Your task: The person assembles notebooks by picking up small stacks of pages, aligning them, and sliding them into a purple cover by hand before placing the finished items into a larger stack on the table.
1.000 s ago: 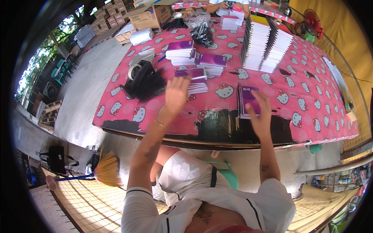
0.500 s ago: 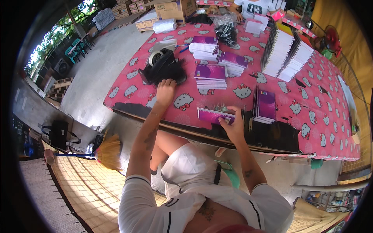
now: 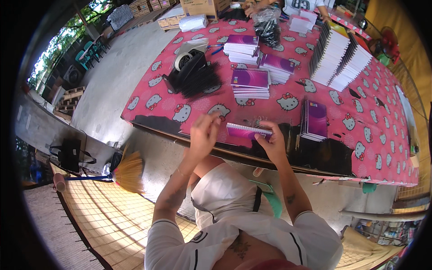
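Observation:
My right hand (image 3: pixel 273 143) grips a small purple notebook (image 3: pixel 243 132) at its right end, thumb in front and fingers behind. The notebook is tilted up near the table's front edge, with its holed edge on top. My left hand (image 3: pixel 204 134) is just left of it, fingers pinched together; whatever they hold is too thin to make out. Beyond that hand lies a heap of thin black binding coils (image 3: pixel 204 83) against a black tape dispenser (image 3: pixel 192 67). To the right of my right hand sits a small stack of spiral-bound purple notebooks (image 3: pixel 315 119).
Stacks of purple notebooks (image 3: pixel 250 78) stand mid-table on the pink patterned cloth (image 3: pixel 155 104). Tall leaning stacks of bound notebooks (image 3: pixel 330 56) are farther right. A plastic bag of black coils (image 3: pixel 267 31) lies at the back, near another person (image 3: pixel 303 6). A broom (image 3: pixel 129 173) rests at the lower left.
My left hand has drawn back from the heap of black coils toward the notebook, its fingers now pinched. My right hand keeps hold of the notebook. The view has shifted slightly.

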Available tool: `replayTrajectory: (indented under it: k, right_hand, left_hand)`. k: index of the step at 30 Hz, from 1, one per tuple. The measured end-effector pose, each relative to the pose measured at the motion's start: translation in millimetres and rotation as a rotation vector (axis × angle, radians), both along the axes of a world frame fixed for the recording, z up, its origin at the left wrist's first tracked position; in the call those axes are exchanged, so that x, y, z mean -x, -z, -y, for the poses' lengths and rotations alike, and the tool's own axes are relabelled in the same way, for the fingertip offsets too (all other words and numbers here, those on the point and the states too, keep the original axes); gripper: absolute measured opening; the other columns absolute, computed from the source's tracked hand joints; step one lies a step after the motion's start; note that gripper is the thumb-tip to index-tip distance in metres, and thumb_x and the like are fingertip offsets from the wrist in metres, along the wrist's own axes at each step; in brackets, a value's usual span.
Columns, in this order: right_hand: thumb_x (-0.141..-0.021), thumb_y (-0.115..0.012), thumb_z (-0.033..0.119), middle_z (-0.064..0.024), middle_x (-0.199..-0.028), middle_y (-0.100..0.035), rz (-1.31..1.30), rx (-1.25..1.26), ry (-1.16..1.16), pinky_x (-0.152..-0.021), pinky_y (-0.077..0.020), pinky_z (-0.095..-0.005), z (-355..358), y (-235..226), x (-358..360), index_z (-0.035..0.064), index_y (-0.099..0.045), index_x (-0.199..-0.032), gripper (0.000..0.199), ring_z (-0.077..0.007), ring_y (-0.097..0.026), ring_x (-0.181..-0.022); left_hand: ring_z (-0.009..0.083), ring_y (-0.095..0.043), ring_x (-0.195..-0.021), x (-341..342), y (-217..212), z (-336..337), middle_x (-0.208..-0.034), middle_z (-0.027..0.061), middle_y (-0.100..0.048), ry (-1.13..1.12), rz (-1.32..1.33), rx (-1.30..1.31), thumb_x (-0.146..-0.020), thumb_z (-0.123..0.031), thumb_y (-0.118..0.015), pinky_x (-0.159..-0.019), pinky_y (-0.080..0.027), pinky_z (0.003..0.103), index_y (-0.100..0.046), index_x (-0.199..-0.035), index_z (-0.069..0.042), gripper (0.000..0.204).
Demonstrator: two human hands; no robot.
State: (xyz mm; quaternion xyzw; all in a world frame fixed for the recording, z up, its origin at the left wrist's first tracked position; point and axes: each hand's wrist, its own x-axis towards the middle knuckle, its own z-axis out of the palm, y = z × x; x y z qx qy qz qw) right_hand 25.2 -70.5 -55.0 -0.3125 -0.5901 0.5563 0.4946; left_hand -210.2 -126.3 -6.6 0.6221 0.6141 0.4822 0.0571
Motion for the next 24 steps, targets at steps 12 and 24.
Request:
replayTrajectory:
  k: [12, 24]
  right_hand:
    - [-0.092, -0.066, 0.006, -0.0047, -0.1, -0.065, 0.27, -0.095, -0.096, -0.083, -0.0451, -0.0236, -6.5, -3.0, -2.1, -0.0006, -0.064, -0.112, 0.022, -0.0095, -0.058, -0.092]
    - [-0.092, -0.066, 0.007, -0.0075, -0.094, -0.068, 0.232, -0.178, -0.108, -0.08, -0.0472, -0.026, -5.1, 3.9, -7.0, 0.0003, -0.065, -0.11, 0.02, -0.0102, -0.059, -0.087]
  left_hand:
    - [0.0267, -0.065, -0.081, -5.1, 10.9, 21.4, -0.09, 0.0131, -0.069, 0.057, 0.016, -0.007, -0.085, -0.006, -0.072, -0.071, -0.051, 0.034, -0.071, -0.104, -0.001, 0.02]
    - [0.0344, -0.066, -0.084, 3.2, 8.8, 12.4, -0.097, 0.0158, -0.065, 0.196, 0.059, -0.017, -0.083, -0.003, -0.072, -0.076, -0.054, 0.04, -0.067, -0.11, -0.003, 0.027]
